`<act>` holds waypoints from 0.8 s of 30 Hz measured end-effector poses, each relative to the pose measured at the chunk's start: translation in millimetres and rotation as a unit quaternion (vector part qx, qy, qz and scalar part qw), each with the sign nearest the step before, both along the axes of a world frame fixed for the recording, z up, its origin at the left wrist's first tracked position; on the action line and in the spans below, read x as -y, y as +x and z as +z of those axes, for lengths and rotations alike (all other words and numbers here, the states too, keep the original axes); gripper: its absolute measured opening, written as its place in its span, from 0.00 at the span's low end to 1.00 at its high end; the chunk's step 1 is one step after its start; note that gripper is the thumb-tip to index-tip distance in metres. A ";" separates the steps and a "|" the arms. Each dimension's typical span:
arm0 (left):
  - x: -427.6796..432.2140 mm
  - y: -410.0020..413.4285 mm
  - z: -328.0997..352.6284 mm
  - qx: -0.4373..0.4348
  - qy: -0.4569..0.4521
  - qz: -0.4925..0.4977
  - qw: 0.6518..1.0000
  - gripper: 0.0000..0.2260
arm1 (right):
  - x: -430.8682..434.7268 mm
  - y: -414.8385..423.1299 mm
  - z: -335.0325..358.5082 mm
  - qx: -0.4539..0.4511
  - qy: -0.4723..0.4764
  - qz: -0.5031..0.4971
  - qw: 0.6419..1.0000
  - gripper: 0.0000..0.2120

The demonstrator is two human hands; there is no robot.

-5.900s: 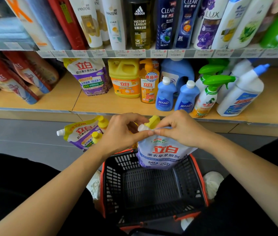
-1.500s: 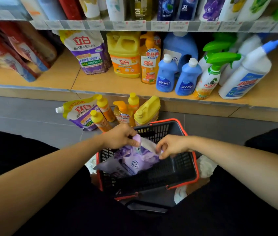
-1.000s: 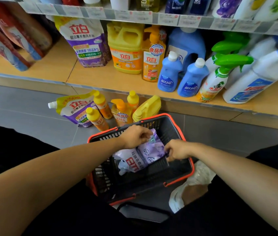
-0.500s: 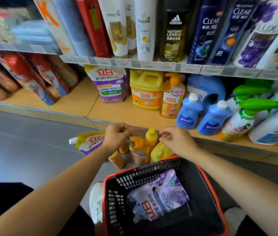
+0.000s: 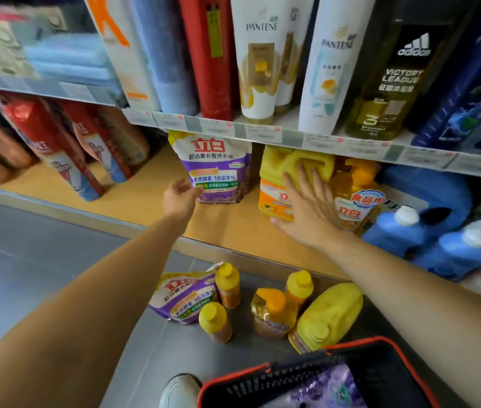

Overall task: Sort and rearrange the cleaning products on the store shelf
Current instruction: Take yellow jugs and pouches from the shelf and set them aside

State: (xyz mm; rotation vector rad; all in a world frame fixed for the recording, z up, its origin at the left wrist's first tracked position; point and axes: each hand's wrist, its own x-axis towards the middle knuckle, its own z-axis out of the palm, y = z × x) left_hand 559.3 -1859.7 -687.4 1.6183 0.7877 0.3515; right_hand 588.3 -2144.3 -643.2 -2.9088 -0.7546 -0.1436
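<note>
Both my arms reach over the lower wooden shelf [image 5: 233, 222]. My left hand [image 5: 180, 197] is open, its fingertips at the left edge of an upright purple and white detergent pouch [image 5: 218, 169]. Fingers spread, my right hand [image 5: 304, 201] lies open in front of a yellow detergent jug [image 5: 277, 178], and I cannot tell if it touches it. An orange pump bottle [image 5: 356, 195] stands right of the jug. A pale purple pouch [image 5: 327, 390] lies in the black and red basket [image 5: 265, 375] at the bottom edge.
On the grey floor below the shelf lie another purple pouch [image 5: 183, 295], three small yellow-capped bottles [image 5: 227, 285], an orange pump bottle [image 5: 274, 310] and a yellow jug [image 5: 327, 316]. Blue bottles [image 5: 395, 231] crowd the right, red packs [image 5: 56, 148] the left, shampoo bottles [image 5: 259, 54] the upper shelf.
Both hands let go of the pale purple pouch, which now lies in the basket. They rose past the bottles on the floor and now reach onto the lower shelf, fingers open.
</note>
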 end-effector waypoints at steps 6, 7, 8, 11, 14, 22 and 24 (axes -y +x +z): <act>-22.3 45.3 -3.2 0.076 -0.063 -0.036 0.994 0.31 | 2.9 -1.5 -15.7 0.075 0.003 -0.003 0.997 0.48; -18.9 47.5 -1.9 0.089 -0.075 -0.045 0.992 0.28 | 2.8 -1.8 -15.3 0.080 0.004 -0.006 0.997 0.47; -14.5 48.6 -2.0 0.102 -0.085 -0.044 0.990 0.26 | 1.7 -1.1 -14.1 0.082 0.005 -0.012 0.997 0.46; 9.2 37.2 -4.3 0.140 -0.106 0.005 0.984 0.24 | -1.8 -1.2 -9.6 0.069 0.006 -0.026 0.997 0.43; 31.7 14.7 -15.5 0.165 -0.129 0.079 0.975 0.21 | -1.8 -1.5 -6.0 0.062 0.011 -0.030 0.998 0.42; 49.3 -31.2 5.7 0.199 0.047 0.098 0.974 0.14 | -0.8 1.7 3.7 0.038 0.012 -0.022 0.999 0.41; 50.0 -31.1 16.1 0.197 0.087 0.089 0.972 0.05 | -0.7 2.5 5.0 0.030 0.004 -0.021 0.999 0.42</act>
